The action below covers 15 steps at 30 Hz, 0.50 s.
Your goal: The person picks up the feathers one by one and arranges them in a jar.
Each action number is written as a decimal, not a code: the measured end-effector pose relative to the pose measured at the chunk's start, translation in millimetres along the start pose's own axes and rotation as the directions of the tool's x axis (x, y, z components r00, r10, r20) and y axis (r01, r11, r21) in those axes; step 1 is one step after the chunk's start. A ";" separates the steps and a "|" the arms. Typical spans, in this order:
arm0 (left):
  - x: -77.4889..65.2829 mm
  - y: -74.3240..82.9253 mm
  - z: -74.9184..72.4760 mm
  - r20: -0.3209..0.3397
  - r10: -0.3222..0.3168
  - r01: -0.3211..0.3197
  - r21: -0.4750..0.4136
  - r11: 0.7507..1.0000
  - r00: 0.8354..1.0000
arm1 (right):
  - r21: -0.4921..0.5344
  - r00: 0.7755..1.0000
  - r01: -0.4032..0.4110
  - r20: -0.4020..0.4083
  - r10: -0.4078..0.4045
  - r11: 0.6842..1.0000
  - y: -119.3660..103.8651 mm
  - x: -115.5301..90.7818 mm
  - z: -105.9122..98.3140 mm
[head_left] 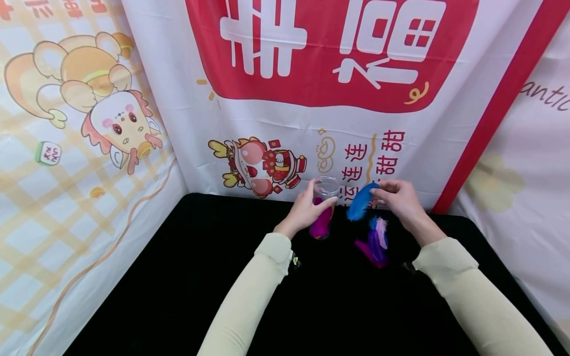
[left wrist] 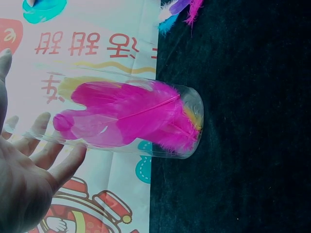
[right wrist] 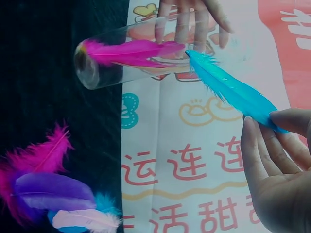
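My left hand (head_left: 310,207) grips a clear cylindrical cup (head_left: 327,187) near its open top, thumb on one side and fingers on the other. Inside it lie magenta feathers (left wrist: 126,111) and a yellow feather (left wrist: 77,86), quills toward the bottom. Between thumb and fingertips my right hand (head_left: 398,198) pinches a blue feather (right wrist: 233,90) by its broad end, quill tip pointing down. In the head view this feather is just right of the cup's mouth. On the table below the right hand lies a small pile with a purple feather (right wrist: 53,191), a pale pink feather (right wrist: 85,220), magenta and blue ones.
A black cloth covers the table (head_left: 356,306). Behind its far edge hangs a white and red printed banner (head_left: 285,118), close behind both hands. Another printed sheet (head_left: 89,198) hangs along the left side, and a pale one (head_left: 525,173) along the right.
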<state>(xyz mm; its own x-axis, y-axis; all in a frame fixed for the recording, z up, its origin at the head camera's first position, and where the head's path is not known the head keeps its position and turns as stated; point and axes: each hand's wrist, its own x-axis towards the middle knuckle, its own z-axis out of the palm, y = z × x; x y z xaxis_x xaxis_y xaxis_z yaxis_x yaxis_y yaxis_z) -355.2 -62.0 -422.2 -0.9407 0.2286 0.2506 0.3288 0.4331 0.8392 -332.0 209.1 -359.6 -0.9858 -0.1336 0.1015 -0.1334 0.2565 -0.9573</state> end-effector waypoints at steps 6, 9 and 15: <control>0.3 0.7 -0.3 0.005 -0.006 0.006 0.006 1.000 1.000 | 0.004 0.999 0.041 -0.018 -0.041 0.999 -9.9 4.1 0.4; 0.2 1.6 -0.8 0.010 -0.014 0.014 0.006 1.000 1.000 | 0.012 0.998 0.051 -0.021 -0.051 0.999 -16.6 5.1 1.0; 0.2 1.7 -0.2 0.009 -0.023 0.023 0.007 1.000 1.000 | 0.012 0.997 0.070 -0.026 -0.070 0.997 -22.6 6.6 2.7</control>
<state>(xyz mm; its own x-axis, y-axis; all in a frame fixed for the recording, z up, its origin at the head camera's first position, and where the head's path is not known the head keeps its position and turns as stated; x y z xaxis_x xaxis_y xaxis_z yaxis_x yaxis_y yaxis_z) -354.9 -61.5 -420.6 -0.9471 0.2270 0.2270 0.3081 0.4445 0.8411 -335.2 199.8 -338.0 -0.9764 -0.1266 0.1748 -0.2008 0.2353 -0.9510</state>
